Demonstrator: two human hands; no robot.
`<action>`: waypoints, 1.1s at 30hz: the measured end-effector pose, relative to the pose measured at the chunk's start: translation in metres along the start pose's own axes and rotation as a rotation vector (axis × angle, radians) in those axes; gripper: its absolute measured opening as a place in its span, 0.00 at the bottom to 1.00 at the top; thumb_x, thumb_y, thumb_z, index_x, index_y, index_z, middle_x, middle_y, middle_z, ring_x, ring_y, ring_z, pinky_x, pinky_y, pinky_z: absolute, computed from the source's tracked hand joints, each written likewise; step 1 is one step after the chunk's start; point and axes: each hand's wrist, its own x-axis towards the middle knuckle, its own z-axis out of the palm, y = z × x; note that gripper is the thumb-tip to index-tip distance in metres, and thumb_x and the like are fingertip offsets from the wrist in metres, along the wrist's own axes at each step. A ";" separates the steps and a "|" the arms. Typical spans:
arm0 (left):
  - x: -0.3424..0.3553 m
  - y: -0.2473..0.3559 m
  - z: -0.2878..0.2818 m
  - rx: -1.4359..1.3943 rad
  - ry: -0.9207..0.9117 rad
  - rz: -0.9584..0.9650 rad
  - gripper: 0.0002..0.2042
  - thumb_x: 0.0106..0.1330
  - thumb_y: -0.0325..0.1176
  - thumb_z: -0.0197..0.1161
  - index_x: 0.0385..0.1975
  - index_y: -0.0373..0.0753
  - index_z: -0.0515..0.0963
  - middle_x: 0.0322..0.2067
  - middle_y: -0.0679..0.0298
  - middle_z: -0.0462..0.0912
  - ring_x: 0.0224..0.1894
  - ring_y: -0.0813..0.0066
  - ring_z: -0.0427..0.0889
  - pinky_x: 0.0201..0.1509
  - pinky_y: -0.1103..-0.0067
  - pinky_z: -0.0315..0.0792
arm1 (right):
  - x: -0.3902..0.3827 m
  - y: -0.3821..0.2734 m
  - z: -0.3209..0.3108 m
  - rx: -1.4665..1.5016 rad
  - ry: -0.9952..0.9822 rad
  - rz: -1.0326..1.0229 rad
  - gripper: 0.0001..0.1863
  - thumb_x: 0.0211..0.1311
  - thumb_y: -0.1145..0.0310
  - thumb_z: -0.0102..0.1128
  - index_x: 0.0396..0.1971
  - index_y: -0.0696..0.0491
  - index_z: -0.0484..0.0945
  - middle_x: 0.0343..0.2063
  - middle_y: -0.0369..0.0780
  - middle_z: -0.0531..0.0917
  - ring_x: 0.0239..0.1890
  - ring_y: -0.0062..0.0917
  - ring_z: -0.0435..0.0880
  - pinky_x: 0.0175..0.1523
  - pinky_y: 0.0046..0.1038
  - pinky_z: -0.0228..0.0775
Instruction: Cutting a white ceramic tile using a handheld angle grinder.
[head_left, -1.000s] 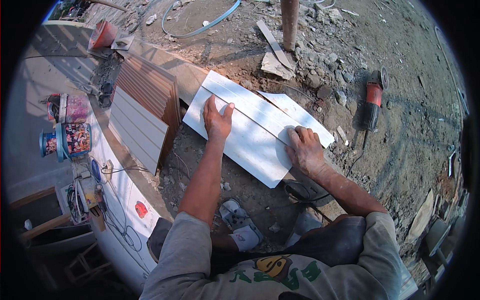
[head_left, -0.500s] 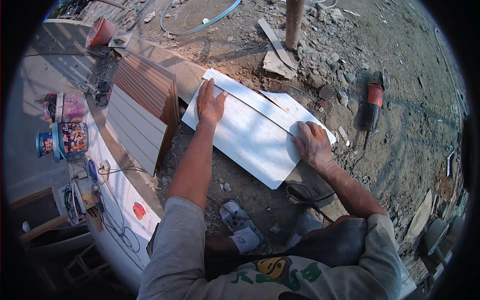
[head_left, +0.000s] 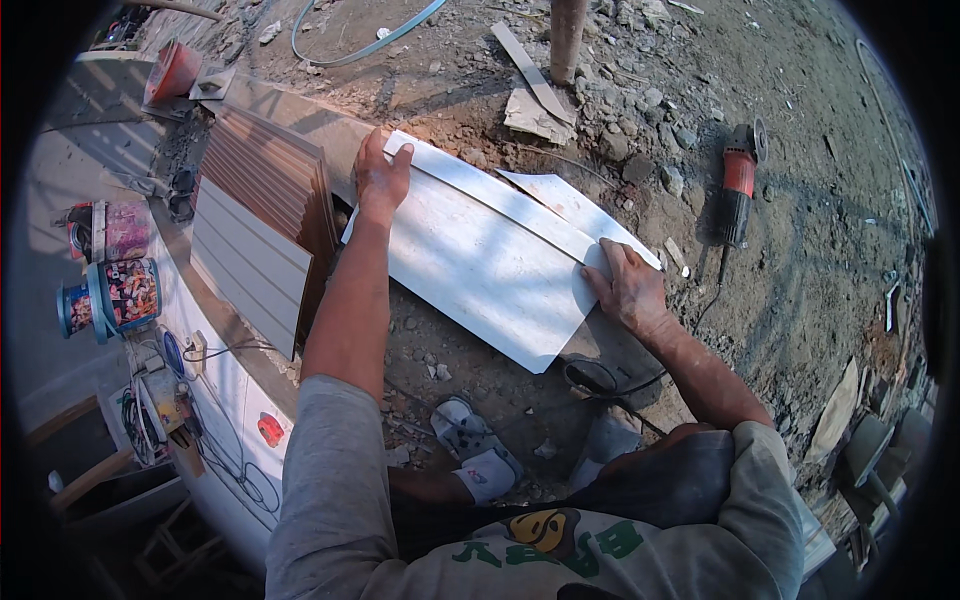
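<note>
Left hand flat on the far left end of a large white tile, fingers spread and reaching the far edge, not closed around anything. Right hand pressed palm-down on the tile's right end, fingers open, thumb toward the near edge. Hands well apart, one at each end of the tile.

Tile lying tilted on the rubble ground, long side running from upper left to lower right. A narrow white strip along the far edge of the tile, under the fingertips of both hands. A smaller white offcut just beyond the strip, touching it.

Left of the tile, a stack of ribbed brown and white tiles leaning on edge beside a low wall. On the wall, two colourful tins and a tangle of cables. To the right, well apart from the tile, a red angle grinder on the dirt, its cord trailing toward the near side. Farther off, a blue hose curving across the ground. Near the lower edge, a grey sandal on the stones below the tile.
</note>
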 end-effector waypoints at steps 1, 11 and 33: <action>0.004 0.004 0.000 0.001 -0.087 -0.071 0.30 0.60 0.44 0.63 0.61 0.36 0.66 0.59 0.48 0.69 0.63 0.51 0.66 0.67 0.66 0.59 | -0.001 0.001 -0.001 0.004 -0.022 0.025 0.26 0.60 0.56 0.60 0.52 0.57 0.70 0.40 0.50 0.79 0.42 0.44 0.81 0.45 0.39 0.76; 0.007 0.017 -0.001 0.053 -0.141 -0.172 0.30 0.58 0.47 0.65 0.59 0.38 0.71 0.57 0.50 0.74 0.60 0.55 0.71 0.64 0.70 0.64 | -0.013 0.002 -0.011 0.026 -0.112 0.115 0.30 0.63 0.55 0.56 0.58 0.59 0.64 0.49 0.52 0.76 0.48 0.45 0.79 0.50 0.39 0.75; 0.013 0.020 -0.001 -0.096 -0.199 0.026 0.22 0.60 0.33 0.63 0.57 0.44 0.73 0.56 0.52 0.74 0.60 0.56 0.71 0.64 0.70 0.64 | -0.015 0.019 -0.008 0.053 0.019 0.095 0.26 0.61 0.57 0.59 0.52 0.60 0.69 0.42 0.53 0.79 0.39 0.46 0.83 0.42 0.39 0.77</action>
